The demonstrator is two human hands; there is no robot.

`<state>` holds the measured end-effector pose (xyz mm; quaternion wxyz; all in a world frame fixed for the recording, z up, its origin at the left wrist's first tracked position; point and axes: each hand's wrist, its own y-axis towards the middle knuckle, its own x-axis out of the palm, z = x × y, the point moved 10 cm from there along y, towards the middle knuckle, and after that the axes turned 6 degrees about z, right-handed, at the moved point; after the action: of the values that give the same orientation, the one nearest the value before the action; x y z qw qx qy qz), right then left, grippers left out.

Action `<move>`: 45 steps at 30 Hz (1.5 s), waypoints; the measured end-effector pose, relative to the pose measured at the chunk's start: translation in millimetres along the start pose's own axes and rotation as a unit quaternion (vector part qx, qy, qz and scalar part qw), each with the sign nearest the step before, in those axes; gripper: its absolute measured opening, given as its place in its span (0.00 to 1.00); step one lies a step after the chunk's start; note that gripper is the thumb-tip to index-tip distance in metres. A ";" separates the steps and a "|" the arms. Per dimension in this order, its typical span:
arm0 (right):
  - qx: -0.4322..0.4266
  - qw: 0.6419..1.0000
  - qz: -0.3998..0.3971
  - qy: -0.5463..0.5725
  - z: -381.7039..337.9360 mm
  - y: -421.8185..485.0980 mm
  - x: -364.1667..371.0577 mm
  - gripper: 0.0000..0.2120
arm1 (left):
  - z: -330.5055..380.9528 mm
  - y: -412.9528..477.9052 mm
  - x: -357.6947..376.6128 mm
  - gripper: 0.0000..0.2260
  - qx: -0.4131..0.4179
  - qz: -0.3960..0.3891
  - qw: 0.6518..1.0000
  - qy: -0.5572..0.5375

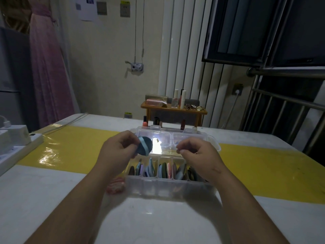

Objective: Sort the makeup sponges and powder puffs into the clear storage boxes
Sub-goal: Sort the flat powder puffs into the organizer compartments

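Observation:
My left hand point(117, 150) pinches a round dark-blue powder puff point(144, 146) with a light-blue ribbon, held above the left end of the clear storage box point(168, 188). The box has several compartments with puffs standing on edge inside. Its open lid point(175, 138) lies flat behind it. My right hand point(197, 154) hovers over the box's right half with fingers curled; it holds nothing that I can see. A pink striped puff point(115, 186) lies on the table just left of the box.
The box stands on a white table with a yellow band point(70, 148). A white power strip with plugs point(15, 143) sits at the left edge. Behind the box stand lipsticks point(145, 122) and a small wooden shelf point(173, 110) with cosmetics.

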<state>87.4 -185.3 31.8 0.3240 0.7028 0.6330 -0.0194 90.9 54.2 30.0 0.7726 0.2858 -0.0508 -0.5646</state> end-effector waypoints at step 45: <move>-0.020 0.999 0.015 -0.023 -17.1 -4.6 8.8 0.09 | -39.8 0.6 0.7 0.10 -0.168 -0.014 0.984 0.048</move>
<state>78.4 -169.4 39.5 0.3531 0.7051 0.6147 -0.0179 107.7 68.9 -3.0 0.8033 0.1790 0.0861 -0.5615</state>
